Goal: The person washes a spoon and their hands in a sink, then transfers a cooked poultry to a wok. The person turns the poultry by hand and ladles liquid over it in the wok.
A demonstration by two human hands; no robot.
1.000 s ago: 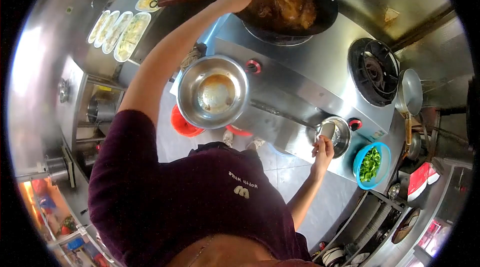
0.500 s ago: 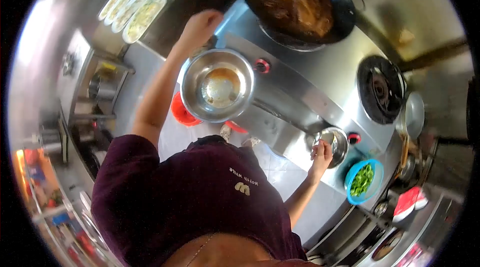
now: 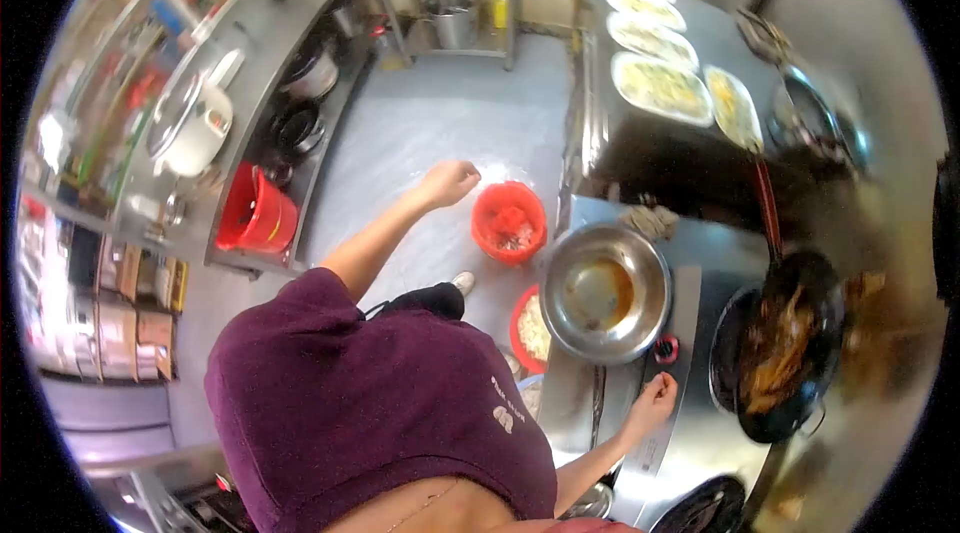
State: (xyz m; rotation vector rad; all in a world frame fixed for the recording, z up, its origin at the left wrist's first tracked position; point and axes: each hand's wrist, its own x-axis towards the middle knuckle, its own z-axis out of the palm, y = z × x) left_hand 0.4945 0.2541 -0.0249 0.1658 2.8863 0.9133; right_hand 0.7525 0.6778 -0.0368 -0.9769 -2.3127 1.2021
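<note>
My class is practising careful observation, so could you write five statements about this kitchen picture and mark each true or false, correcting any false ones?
1. The wok holds a browned bird. True.
2. The right hand is nearer the red stove knob than the left hand is. True.
3. The left hand grips the wok's handle. False: it is out over the floor, near a red bucket.
4. The steel bowl is full to the brim. False: only a little brown residue shows inside.
5. Exactly three white oval dishes are in view. False: there are five.
</note>
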